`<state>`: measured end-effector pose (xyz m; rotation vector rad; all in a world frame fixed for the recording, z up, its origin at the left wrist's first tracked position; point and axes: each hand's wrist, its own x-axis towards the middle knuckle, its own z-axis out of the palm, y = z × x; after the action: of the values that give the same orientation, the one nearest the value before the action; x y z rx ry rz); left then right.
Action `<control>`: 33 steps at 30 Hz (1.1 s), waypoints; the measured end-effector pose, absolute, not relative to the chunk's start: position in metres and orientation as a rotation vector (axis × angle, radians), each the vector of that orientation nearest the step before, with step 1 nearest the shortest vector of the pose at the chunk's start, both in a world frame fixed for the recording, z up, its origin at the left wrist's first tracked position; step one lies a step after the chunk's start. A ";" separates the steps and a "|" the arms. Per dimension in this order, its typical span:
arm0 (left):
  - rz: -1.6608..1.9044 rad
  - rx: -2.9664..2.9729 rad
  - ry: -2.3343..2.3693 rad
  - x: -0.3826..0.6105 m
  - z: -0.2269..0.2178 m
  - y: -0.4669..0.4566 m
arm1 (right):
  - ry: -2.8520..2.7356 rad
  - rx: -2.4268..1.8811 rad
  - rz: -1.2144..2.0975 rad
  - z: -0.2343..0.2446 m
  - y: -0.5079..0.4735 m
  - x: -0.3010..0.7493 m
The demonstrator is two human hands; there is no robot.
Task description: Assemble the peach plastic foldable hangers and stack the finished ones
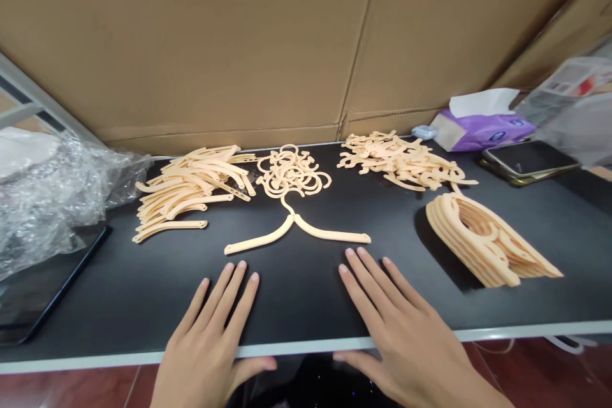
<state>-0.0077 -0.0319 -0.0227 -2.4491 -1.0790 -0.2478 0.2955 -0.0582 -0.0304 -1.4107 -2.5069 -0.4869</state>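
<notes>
My left hand (210, 338) lies flat on the black table (119, 293) near its front edge, fingers stretched out and holding nothing. My right hand (396, 325) rests flat beside it, fingers spread, also holding nothing. Just beyond my fingertips lies one assembled peach plastic hanger (296, 229), its two arms spread and its hook pointing away from me. Behind it sits a pile of loose hooks (291, 172). A heap of curved hanger arms (191, 191) lies at the back left. Another heap of small peach parts (401, 159) is at the back right.
A stack of finished hangers (488, 236) lies at the right. A phone (526, 159) and a purple tissue pack (482, 127) sit at the far right. Crumpled clear plastic (52, 191) and a dark tray (43, 287) fill the left. Cardboard sheets (287, 38) stand behind the table.
</notes>
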 end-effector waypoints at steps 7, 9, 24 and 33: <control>-0.241 -2.449 -1.098 -0.008 -0.026 -0.033 | -2.501 -1.434 -0.488 -0.031 -0.061 0.293; -0.240 -2.445 -1.106 -0.008 -0.026 -0.033 | -2.490 -1.436 -0.492 -0.031 -0.062 0.292; -0.211 -2.474 -1.177 -0.007 -0.021 -0.038 | -2.443 -1.438 -0.395 -0.031 -0.063 0.293; -0.236 -2.484 -1.166 -0.010 -0.022 -0.037 | -2.483 -1.380 -0.325 -0.013 -0.064 0.298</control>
<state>-0.0100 -0.0367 -0.0224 -2.4843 -1.1656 -0.2359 0.2981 -0.0642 -0.0135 -1.3800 -2.4834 -0.3255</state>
